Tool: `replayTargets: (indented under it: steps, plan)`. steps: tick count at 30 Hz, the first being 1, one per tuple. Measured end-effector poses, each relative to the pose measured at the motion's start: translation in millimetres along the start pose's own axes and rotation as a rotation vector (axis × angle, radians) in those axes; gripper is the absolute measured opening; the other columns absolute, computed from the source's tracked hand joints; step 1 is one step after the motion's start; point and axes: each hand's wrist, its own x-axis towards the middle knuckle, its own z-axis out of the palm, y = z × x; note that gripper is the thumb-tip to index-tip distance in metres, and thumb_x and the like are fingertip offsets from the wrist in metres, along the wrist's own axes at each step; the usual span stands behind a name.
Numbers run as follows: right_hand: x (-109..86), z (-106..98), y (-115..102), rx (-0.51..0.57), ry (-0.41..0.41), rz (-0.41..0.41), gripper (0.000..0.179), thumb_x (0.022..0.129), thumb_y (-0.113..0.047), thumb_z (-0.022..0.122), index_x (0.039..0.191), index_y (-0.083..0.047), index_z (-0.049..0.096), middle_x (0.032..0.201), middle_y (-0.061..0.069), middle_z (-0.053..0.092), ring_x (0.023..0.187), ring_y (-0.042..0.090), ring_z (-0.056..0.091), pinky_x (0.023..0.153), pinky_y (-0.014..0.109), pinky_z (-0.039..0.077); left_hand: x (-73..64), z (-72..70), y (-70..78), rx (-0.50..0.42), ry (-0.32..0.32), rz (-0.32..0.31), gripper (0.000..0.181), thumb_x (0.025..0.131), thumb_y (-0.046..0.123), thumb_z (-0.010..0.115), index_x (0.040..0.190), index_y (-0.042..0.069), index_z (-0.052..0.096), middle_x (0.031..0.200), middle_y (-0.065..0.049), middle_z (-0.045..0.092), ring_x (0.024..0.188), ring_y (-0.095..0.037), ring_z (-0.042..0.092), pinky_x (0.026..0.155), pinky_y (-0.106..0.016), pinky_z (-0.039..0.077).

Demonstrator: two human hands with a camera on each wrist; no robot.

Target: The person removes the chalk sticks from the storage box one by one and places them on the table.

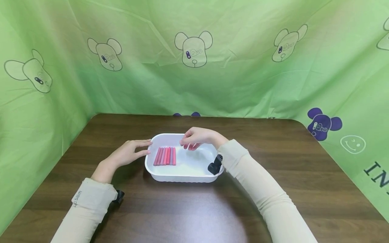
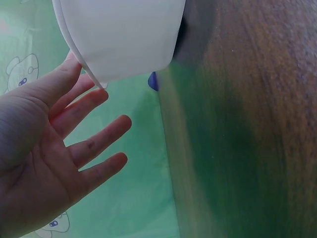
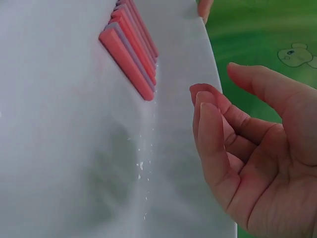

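Note:
A white plastic basin (image 1: pixel 185 178) stands on the table. Inside it, at the left, several slim pink, red and purple sticks (image 1: pixel 165 156) lie side by side in a row; their material I cannot tell. My left hand (image 1: pixel 127 153) touches the basin's left rim with thumb and fingertips, its fingers fairly straight and spread. Over the far part of the basin hovers my right hand (image 1: pixel 199 136), to the right of the sticks. The right wrist view shows this hand's (image 3: pixel 247 144) fingers loosely bent, the thumb apart from them, with nothing between.
Small white flecks (image 3: pixel 141 165) lie on the basin floor along its far side. The black right wrist camera (image 1: pixel 215 166) overlaps the basin's right end. The brown wooden table (image 1: pixel 182 209) extends around the basin, with a green printed cloth (image 1: pixel 237 84) behind.

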Motion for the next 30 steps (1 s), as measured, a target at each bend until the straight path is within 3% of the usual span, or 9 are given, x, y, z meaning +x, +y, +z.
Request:
replayTargets:
  steps: [12,23,30]
  plan:
    - [17.6,9.2,-0.4,-0.017,-0.048,0.034,0.027,0.091,-0.025,0.058,0.105,-0.003,0.066,0.082,0.001,0.067,0.067,0.007,0.058,0.067,0.021,0.054,0.0,-0.7,-1.7,0.008,0.001,0.003,0.044,0.09,0.019,0.062,0.129,0.0,0.054,0.135,-0.018,0.053,0.129,-0.037,0.045,0.107,-0.052,0.037]
    - [31.3,27.0,-2.5,-0.027,-0.129,0.104,0.02,0.091,-0.023,0.06,0.075,-0.01,0.062,0.066,-0.002,0.06,0.057,0.007,0.055,0.057,0.017,0.051,-0.3,-1.3,0.6,0.014,-0.002,0.007,0.043,0.091,0.02,0.061,0.129,0.0,0.055,0.134,-0.018,0.053,0.128,-0.038,0.045,0.107,-0.052,0.037]
    - [35.5,33.7,-3.3,-0.036,-0.112,0.151,0.025,0.089,-0.023,0.063,0.069,-0.009,0.061,0.061,-0.001,0.059,0.052,0.007,0.053,0.052,0.015,0.049,0.5,-0.2,-1.2,0.014,0.001,0.009,0.043,0.091,0.02,0.061,0.128,0.0,0.055,0.134,-0.018,0.053,0.128,-0.038,0.045,0.107,-0.052,0.037]
